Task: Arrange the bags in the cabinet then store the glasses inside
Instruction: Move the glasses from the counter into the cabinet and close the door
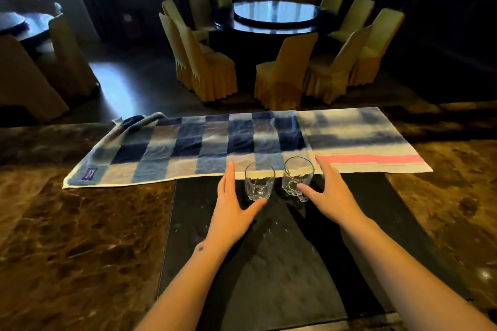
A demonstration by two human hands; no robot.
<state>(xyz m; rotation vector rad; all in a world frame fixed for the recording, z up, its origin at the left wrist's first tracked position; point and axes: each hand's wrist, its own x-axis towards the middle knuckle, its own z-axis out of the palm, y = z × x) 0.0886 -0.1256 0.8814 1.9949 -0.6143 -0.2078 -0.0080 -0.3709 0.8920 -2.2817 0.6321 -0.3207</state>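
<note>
Two clear glasses stand upright side by side on a black panel of the counter, at the near edge of a towel. My left hand [232, 204] is open just left of the left glass [258, 185], thumb under its base, fingers spread and not closed around it. My right hand [326, 193] is open around the right glass [297, 179], thumb touching its base, fingers off to its right. No bags or cabinet are in view.
A blue-and-white checked towel [188, 148] with a pink stripe lies across the brown marble counter [80, 236]. The black inset panel [269, 263] lies under my arms. Beyond the counter are a round dark table [274, 15] and several yellow-covered chairs [212, 70].
</note>
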